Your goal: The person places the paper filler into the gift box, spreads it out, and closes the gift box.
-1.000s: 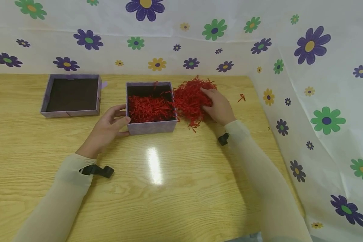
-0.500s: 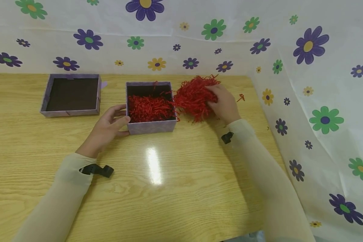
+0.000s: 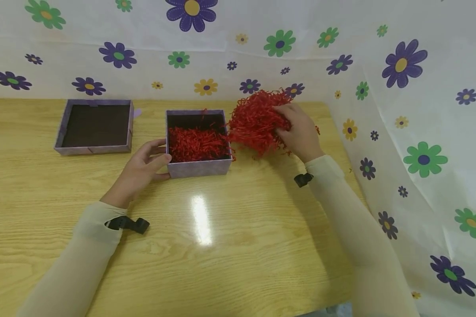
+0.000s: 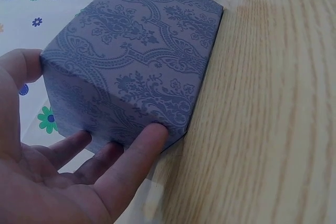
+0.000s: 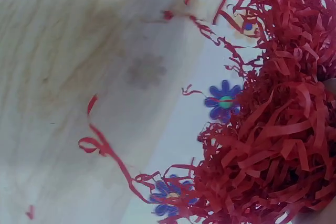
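Note:
A purple patterned box (image 3: 200, 169) stands open-topped on the table, partly filled with red shredded paper (image 3: 198, 144). My left hand (image 3: 136, 171) holds the box at its left end, thumb by the near corner. In the left wrist view, the fingers (image 4: 139, 156) press against the patterned wall (image 4: 136, 40). My right hand (image 3: 301, 134) grips a big clump of red shredded paper (image 3: 258, 121) just right of the box, with its fingertips partly buried. Crinkled strands of the clump (image 5: 273, 140) fill the right side of the right wrist view, and some trail at the box's right rim.
A shallow purple lid (image 3: 97, 150) with a dark inside lies to the left on the wooden table (image 3: 174, 264). A loose red strand (image 3: 317, 130) shows beyond my right hand. White flower-printed sheeting (image 3: 143, 26) borders the table at the back and right.
My right hand has moved up and to the right, raising the red clump with it. The left hand stays at the box. The head view has tilted slightly.

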A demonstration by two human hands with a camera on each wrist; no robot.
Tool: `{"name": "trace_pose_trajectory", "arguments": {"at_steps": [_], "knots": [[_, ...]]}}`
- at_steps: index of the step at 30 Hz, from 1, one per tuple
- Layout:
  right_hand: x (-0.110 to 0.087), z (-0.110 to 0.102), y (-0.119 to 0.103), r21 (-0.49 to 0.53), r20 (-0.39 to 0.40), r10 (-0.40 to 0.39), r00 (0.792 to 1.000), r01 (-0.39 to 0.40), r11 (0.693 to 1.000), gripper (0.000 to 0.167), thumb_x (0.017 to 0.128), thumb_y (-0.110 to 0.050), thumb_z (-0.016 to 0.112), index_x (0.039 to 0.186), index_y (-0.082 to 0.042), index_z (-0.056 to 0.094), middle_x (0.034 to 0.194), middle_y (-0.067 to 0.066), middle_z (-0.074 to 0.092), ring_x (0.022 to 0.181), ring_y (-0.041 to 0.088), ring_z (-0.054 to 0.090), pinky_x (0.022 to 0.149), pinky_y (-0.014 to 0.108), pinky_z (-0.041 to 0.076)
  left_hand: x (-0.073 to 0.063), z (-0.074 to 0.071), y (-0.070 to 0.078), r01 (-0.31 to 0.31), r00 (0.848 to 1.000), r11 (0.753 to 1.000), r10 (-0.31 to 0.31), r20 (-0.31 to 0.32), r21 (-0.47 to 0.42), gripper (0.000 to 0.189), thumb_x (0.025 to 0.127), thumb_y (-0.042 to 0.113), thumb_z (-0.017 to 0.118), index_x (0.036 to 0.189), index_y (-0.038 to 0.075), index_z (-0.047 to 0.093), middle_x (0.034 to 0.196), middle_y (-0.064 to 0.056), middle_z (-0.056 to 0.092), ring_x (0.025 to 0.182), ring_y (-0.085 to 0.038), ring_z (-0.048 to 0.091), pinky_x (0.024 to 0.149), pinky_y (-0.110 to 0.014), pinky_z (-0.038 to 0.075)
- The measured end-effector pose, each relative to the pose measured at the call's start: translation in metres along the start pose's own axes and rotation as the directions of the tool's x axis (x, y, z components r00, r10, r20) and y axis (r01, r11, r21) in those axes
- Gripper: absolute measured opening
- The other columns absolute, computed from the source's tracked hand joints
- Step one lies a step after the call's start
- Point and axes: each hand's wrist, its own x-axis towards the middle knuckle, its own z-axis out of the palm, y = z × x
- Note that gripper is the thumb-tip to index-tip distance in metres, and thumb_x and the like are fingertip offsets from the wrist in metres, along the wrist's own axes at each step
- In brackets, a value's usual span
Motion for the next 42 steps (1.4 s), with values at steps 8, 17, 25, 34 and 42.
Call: {"name": "trace_pose_trajectory", "arguments": {"at_steps": [8, 17, 25, 34, 42], "knots": [[0.001, -0.005, -0.028, 0.03, -0.055, -0.104, 0.993, 0.106, 0.994, 0.047, 0.091, -0.001, 0.075, 0.136, -0.007, 0.067, 0.13, 0.011, 0.064, 0.121, 0.029, 0.061, 0.103, 0.045, 0.053, 0.0, -0.001, -0.002, 0.005, 1.0, 1.0, -0.005, -0.003, -0.001, 0.074, 0.106, 0.039, 0.059, 0.166, 0.016, 0.021, 0.163, -0.015, 0.029, 0.144, -0.034, 0.039, 0.099, -0.044, 0.057], [0.014, 0.0, -0.065, 0.035, -0.093, -0.212, 0.973, 0.216, 0.976, 0.046, 0.089, 0.001, 0.074, 0.134, -0.007, 0.068, 0.128, 0.011, 0.066, 0.12, 0.027, 0.062, 0.101, 0.042, 0.054, -0.001, -0.002, -0.002, -0.004, 1.0, 1.0, 0.004, -0.002, 0.001, 0.074, 0.106, 0.039, 0.059, 0.165, 0.015, 0.022, 0.163, -0.016, 0.029, 0.143, -0.033, 0.04, 0.098, -0.043, 0.057], [0.027, 0.021, -0.103, 0.036, 0.015, -0.266, 0.964, 0.265, 0.964, 0.049, 0.091, -0.004, 0.075, 0.139, -0.009, 0.065, 0.134, 0.008, 0.063, 0.12, 0.025, 0.062, 0.101, 0.038, 0.053, 0.001, -0.001, -0.004, -0.007, 1.0, 1.0, 0.007, 0.002, -0.002, 0.073, 0.106, 0.038, 0.059, 0.165, 0.014, 0.022, 0.162, -0.017, 0.03, 0.142, -0.033, 0.041, 0.096, -0.04, 0.058], [0.033, 0.058, -0.135, 0.011, 0.193, -0.314, 0.93, 0.318, 0.948, 0.047, 0.095, -0.011, 0.074, 0.141, -0.012, 0.063, 0.133, 0.005, 0.062, 0.115, 0.02, 0.063, 0.092, 0.032, 0.055, 0.002, 0.0, -0.004, -0.002, 1.0, 1.0, 0.002, -0.004, -0.008, 0.075, 0.107, 0.035, 0.059, 0.165, 0.009, 0.019, 0.159, -0.019, 0.033, 0.139, -0.035, 0.044, 0.092, -0.034, 0.06], [0.039, 0.085, -0.149, -0.045, 0.388, -0.238, 0.89, 0.277, 0.96, 0.049, 0.096, -0.018, 0.076, 0.143, -0.01, 0.061, 0.133, 0.003, 0.061, 0.111, 0.016, 0.064, 0.092, 0.029, 0.056, 0.002, -0.001, -0.003, -0.005, 1.0, 1.0, 0.005, -0.002, 0.004, 0.076, 0.106, 0.039, 0.059, 0.165, 0.014, 0.018, 0.155, -0.018, 0.04, 0.137, -0.034, 0.047, 0.093, -0.036, 0.06]]}}
